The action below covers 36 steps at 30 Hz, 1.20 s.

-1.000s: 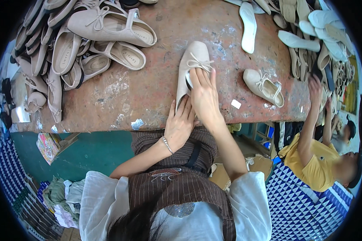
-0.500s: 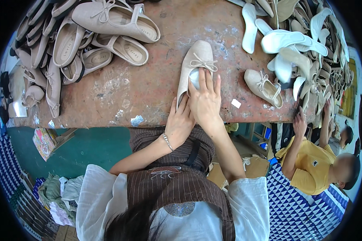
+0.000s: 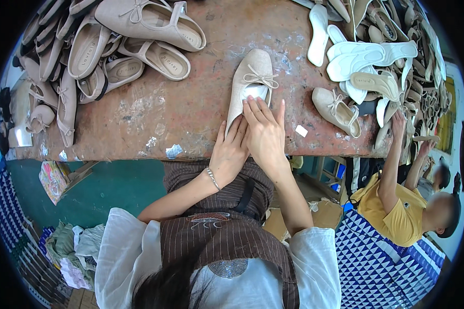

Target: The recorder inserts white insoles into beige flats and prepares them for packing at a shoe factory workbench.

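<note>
One beige ballet flat (image 3: pixel 252 87) is lying toe-away near the front edge of the desk (image 3: pixel 154 123), and both hands are working on it. The left hand (image 3: pixel 231 152) is bracing the heel end, fingers curled against it; the right hand (image 3: pixel 264 131) is pressing flat, fingers spread, on the white insole (image 3: pixel 257 91) inside. Judging by this, the insole is already seated and is being smoothed down. A heap of finished-looking flats (image 3: pixel 87 56) is sitting far left; loose white insoles (image 3: pixel 355 54) are lying right. A small white tag (image 3: pixel 301 131) is resting on the desk beside the right hand. A colourful printed packet (image 3: pixel 54 177) is lying below the desk's left edge.
</note>
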### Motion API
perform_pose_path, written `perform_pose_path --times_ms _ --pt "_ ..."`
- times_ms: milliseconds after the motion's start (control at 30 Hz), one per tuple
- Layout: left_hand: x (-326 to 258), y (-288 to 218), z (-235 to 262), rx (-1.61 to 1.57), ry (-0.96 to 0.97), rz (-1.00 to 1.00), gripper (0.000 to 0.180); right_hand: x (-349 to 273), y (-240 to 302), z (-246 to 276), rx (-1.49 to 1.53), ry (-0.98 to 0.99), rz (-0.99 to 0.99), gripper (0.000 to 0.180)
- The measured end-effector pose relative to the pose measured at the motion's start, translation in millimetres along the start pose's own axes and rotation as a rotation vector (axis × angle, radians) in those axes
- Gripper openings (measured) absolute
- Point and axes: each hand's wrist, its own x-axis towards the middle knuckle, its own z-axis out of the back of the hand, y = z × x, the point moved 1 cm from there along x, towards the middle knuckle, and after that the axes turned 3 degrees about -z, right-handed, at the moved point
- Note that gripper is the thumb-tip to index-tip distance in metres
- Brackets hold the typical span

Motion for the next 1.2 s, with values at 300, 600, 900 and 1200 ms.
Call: perform_pose_path --times_ms 300,600,900,1200 --pt "-6 2 -9 0.023 0.084 -0.021 0.056 44 7 -21 -0.170 -0.072 -0.054 0.057" --pt "-4 1 -6 0.038 -0.046 -0.044 0.054 12 16 -6 0.064 -0.033 0.038 0.051" --pt "-2 0 -4 -0.034 -0.011 0.022 0.049 55 8 -7 -0.082 -0.098 -0.006 0.050" --pt "-1 0 0 -0.037 0.041 0.012 0.045 69 5 -19 -0.225 -0.042 -0.132 0.038"
